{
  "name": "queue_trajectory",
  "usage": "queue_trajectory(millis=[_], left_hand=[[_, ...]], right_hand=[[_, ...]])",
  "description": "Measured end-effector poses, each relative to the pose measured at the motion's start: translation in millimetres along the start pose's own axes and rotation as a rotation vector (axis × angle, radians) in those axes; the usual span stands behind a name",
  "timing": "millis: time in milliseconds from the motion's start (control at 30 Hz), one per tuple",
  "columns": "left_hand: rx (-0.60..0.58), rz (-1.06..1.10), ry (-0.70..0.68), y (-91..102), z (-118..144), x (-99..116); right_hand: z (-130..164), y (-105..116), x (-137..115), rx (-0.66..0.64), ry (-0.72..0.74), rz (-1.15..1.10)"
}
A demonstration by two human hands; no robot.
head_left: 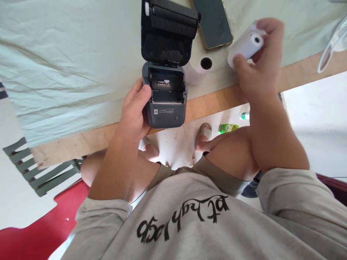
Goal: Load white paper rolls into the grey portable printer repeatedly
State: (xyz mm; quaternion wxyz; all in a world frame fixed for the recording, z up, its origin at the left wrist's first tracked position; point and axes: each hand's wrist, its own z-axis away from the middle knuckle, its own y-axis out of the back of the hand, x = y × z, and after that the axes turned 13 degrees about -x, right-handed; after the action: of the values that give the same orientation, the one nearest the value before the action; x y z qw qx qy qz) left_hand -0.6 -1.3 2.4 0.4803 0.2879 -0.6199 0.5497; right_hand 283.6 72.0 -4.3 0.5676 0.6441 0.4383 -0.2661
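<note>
My left hand (135, 110) grips the left side of a dark portable label printer (165, 113), thumb on its edge. The printer's black lid (168, 36) is swung up, and its paper bay shows no roll inside. In my right hand (262, 65) is a white paper roll (244, 48), held between thumb and fingers above the table, its small core hole facing me. A second white roll (195, 74), with a dark core, lies on the table just right of the printer, partly hidden behind it.
A dark phone (214, 23) lies behind the rolls. The tablecloth (67, 65) stops short of the wooden table edge (217, 103). White straps or cords (326, 57) lie at the far right. Below are my knees, a red seat (70, 206) and a green packet (227, 128) on the floor.
</note>
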Motion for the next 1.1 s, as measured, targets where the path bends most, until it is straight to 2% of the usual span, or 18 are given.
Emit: queue_trajectory(millis=[100,200,267,367,433,567,700,900,967,1100], left_hand=[[-0.03,0.021,0.017,-0.1,0,1],[-0.05,0.05,0.002,2.3,0,-1],[-0.053,0.06,-0.015,4.9,-2,-4],[-0.051,0.06,-0.033,8.2,-4,-8],[-0.06,0.066,-0.042,9.0,-5,-9],[-0.081,0.125,-0.077,7.9,-5,-9],[-0.086,0.147,-0.098,7.4,-4,-8],[-0.111,0.129,-0.105,11.8,-5,-11],[-0.107,0.123,-0.104,12.5,-5,-12],[-0.099,0.115,-0.089,12.2,-4,-11]], right_hand=[[1,-7,-18,0.149,0.029,-0.468],[4,-14,-36,0.098,-0.094,-0.815],[7,-16,-47,0.017,-0.16,-0.922],[14,-19,-61,-0.1,-0.153,-1.003],[16,-20,-66,-0.115,-0.174,-1.055],[12,-21,-59,0.035,-0.285,-1.043],[3,-21,-39,0.07,-0.409,-1.003],[-3,-19,-14,0.13,-0.408,-0.928],[-6,-14,-3,0.098,-0.441,-0.938],[-11,0,16,-0.133,-0.487,-0.99]])
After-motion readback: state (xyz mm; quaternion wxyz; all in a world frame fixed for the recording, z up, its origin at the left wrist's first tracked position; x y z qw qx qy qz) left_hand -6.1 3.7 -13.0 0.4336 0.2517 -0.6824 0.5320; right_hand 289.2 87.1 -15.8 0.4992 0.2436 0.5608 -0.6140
